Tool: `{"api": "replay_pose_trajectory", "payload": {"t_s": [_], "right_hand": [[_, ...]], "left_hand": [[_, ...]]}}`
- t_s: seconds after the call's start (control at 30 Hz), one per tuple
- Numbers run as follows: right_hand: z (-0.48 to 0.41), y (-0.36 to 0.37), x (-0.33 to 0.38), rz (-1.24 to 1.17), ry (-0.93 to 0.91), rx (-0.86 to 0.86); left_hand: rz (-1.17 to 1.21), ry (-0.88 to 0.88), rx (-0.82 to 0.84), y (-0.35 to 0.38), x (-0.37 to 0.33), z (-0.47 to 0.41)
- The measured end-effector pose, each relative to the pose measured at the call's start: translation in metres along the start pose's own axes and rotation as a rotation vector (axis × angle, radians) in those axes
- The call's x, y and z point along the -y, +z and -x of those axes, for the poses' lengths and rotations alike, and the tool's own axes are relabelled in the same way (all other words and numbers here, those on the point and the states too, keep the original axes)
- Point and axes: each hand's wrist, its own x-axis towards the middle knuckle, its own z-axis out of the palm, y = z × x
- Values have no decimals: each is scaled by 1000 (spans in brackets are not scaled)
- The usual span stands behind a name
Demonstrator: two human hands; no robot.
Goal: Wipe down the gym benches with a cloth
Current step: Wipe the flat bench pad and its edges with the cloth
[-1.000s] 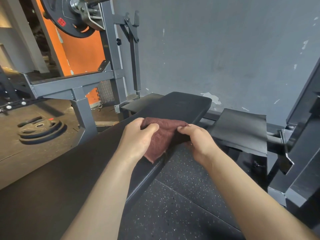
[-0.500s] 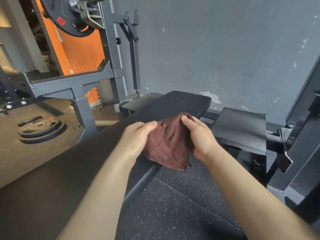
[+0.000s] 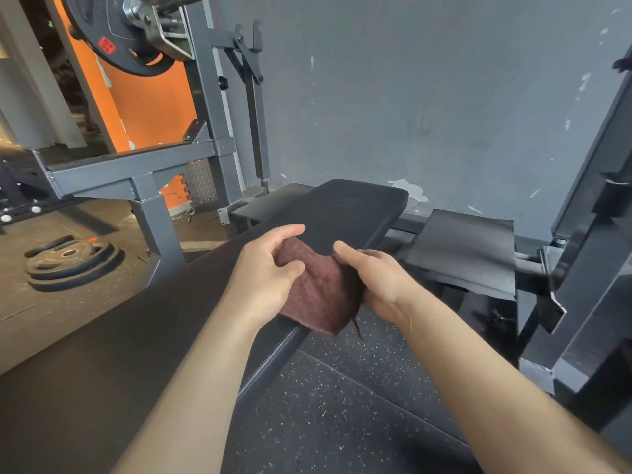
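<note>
Both forearms reach in from the bottom of the frame and meet near the centre, over the black padded bench [image 3: 355, 206] that runs from the lower left up toward the middle. The left hand [image 3: 263, 278] sits with its back toward the camera, index finger stretched forward over the top of the dark red cloth [image 3: 318, 295] and thumb pressed against the cloth's near face, pinching its upper left corner. The right hand [image 3: 379, 282] comes in from the right, thumb lying along the cloth's upper right edge; its other fingers are hidden behind the fabric, so the grip there looks like a pinch but cannot be fully seen. The cloth hangs between the two hands, held up at centre frame just over the bench's right edge, its lower corner drooping with a loose thread. At upper left a weight plate [image 3: 119, 32] sits on a grey rack [image 3: 205, 107]; more plates [image 3: 71, 261] lie on the floor at left.
</note>
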Motion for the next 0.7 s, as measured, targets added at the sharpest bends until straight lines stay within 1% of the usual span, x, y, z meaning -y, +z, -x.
{"api": "replay_pose_trajectory", "payload": {"t_s": [0.07,0.13,0.27,0.3,0.4,0.43,0.5,0.6,0.7], "right_hand": [[3,3,-1,-19,-16,68],[6,5,-2,22,-56,124],[14,7,-3,266,-158,245],[15,8,-3,324,-199,249],[17,10,-4,529,-340,191],[17,10,-4,555,-362,178],[17,10,-5,518,-374,182],[17,9,-7,385,-335,200],[17,10,-10,263,-341,158]], "left_hand": [[-25,25,-59,1,2,-3],[-54,51,-103,2,3,-5],[-146,103,-175,0,4,-7],[-178,117,-189,0,4,-8],[-268,142,-227,-1,5,-8],[-288,141,-237,-3,7,-9],[-292,109,-253,-6,9,-10],[-231,-18,-246,-9,10,-10],[-223,-93,-244,-7,10,-10]]}}
